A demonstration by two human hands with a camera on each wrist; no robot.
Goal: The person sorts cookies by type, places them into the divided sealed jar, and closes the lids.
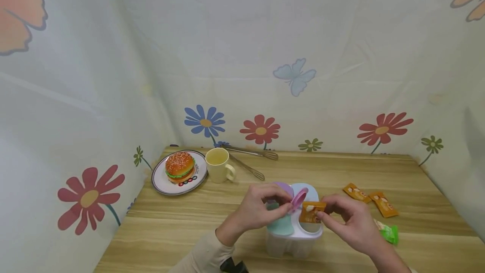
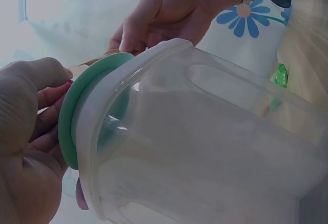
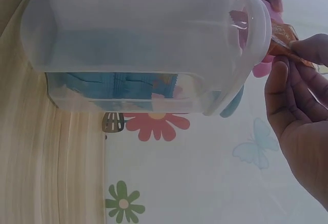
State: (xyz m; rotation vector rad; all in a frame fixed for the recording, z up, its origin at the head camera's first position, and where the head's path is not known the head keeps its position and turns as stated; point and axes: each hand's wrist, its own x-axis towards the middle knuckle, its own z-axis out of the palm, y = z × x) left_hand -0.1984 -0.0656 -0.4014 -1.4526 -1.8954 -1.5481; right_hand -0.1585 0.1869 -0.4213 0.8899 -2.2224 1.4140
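A clear storage box [image 1: 291, 246] with a white top and coloured round lids stands at the front of the table. My left hand [image 1: 257, 207] pinches the raised pink lid [image 1: 299, 199] over it. Between the thumb and fingers of my right hand [image 1: 352, 222] is an orange snack packet [image 1: 310, 212], its lower end in the uncovered opening. The right wrist view shows the packet [image 3: 283, 38] partly inside the rim, and blue packets [image 3: 123, 84] within another compartment. A green lid [image 1: 280, 221] covers the compartment nearest my left hand.
Two orange packets [image 1: 384, 204] and a green-wrapped packet [image 1: 390, 234] lie to the right. At the back left are a plate [image 1: 161, 180] bearing a toy hamburger [image 1: 180, 166], a yellow mug [image 1: 217, 167] and two metal utensils, one a whisk [image 1: 250, 168].
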